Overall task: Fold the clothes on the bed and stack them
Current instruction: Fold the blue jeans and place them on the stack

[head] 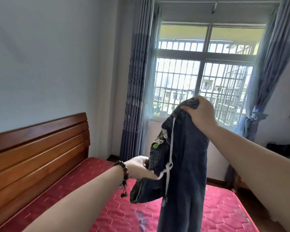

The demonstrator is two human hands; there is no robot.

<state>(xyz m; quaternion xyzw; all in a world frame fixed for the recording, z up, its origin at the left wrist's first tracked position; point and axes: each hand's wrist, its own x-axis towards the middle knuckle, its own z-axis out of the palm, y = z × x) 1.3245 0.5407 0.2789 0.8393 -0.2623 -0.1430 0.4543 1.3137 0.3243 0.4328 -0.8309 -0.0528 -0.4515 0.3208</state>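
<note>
Dark blue denim trousers (187,156) up over the red quilted bed (224,203)!
Your right hand (201,113) grips the waistband; your left hand (141,168) pinches the near-left fabric.

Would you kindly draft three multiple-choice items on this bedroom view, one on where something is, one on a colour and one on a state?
1. Where is the wooden headboard?
A. on the left of the view
B. beneath the window
C. on the right of the view

2. What colour is the mattress?
A. white
B. red
C. green

3. How are the dark jeans held?
A. lying flat on the mattress
B. gripped by the right hand at the top, with the left hand holding a lower part
C. folded on a stack

Key: 1 A, the headboard stands by the left wall; 2 B, the mattress is quilted red; 3 B, the right hand clutches the top of the jeans, which hang in the air, while the left hand holds a lower part.
</note>
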